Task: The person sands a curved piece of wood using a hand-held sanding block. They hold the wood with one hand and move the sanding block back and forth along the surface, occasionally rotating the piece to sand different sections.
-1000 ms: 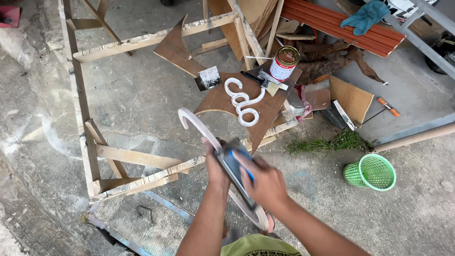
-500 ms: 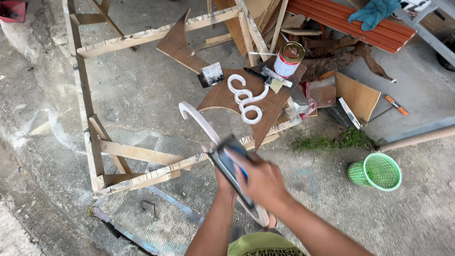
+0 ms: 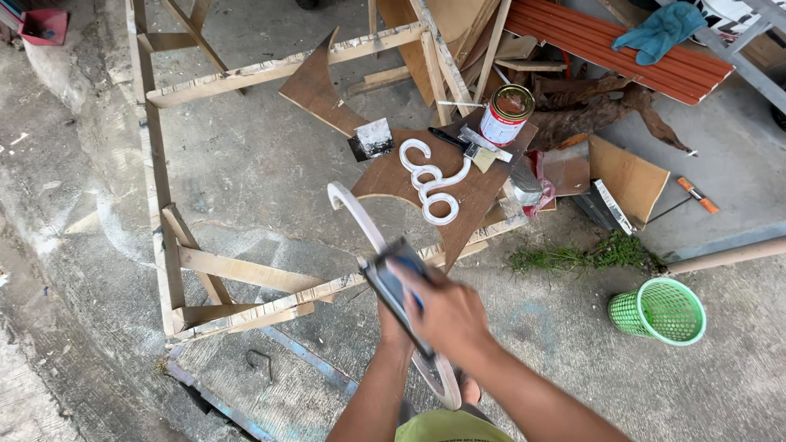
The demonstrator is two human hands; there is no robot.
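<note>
Concrete floor (image 3: 270,155) bears a wooden frame (image 3: 155,188), green basket (image 3: 659,309) and brown board (image 3: 446,192)

curved piece (image 3: 358,214): white
scroll ornament (image 3: 431,182) beyond it: white, on brown board (image 3: 475,192)
tin can (image 3: 505,116): red-white
basket (image 3: 659,310): green mesh

So my right hand (image 3: 446,315) sits over the curved strip (image 3: 360,217), left hand (image 3: 393,321) under it, just in front of the wooden frame (image 3: 246,274). Behind the frame's near rail, the scroll piece (image 3: 430,180) lies on the board (image 3: 467,192), paint can (image 3: 506,115) behind it. The basket (image 3: 657,309) is off to the frame's right.
</note>
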